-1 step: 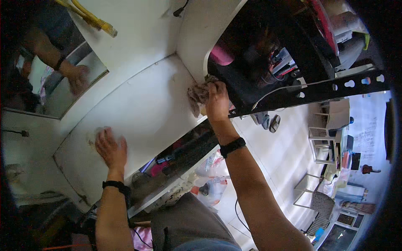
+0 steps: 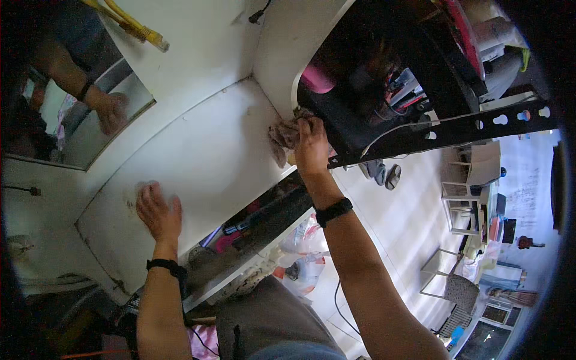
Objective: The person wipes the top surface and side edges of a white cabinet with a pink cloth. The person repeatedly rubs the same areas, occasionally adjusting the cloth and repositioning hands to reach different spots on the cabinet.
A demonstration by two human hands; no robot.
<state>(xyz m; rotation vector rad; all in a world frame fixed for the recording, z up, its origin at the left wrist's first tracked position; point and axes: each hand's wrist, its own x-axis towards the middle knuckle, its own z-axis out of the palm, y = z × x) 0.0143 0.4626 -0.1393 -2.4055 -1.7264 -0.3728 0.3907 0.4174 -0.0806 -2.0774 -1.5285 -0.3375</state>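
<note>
My right hand (image 2: 311,146) presses a crumpled grey-brown cloth (image 2: 282,139) against the back right part of a white tabletop (image 2: 204,141), beside a white side panel. Its fingers are closed over the cloth. Farther left, my left hand (image 2: 158,211) lies on the same tabletop with fingers apart and nothing in it; the fingertips are slightly blurred. A dark band circles each wrist.
A mirror (image 2: 90,120) at the left reflects an arm and hand. Yellow cables (image 2: 135,27) hang at the top. Below the tabletop's front edge, an open drawer (image 2: 264,222) holds small items. Right of the panel stands a black shelf (image 2: 348,129) with a pink cylinder (image 2: 318,78). Slippers (image 2: 393,177) lie on the floor.
</note>
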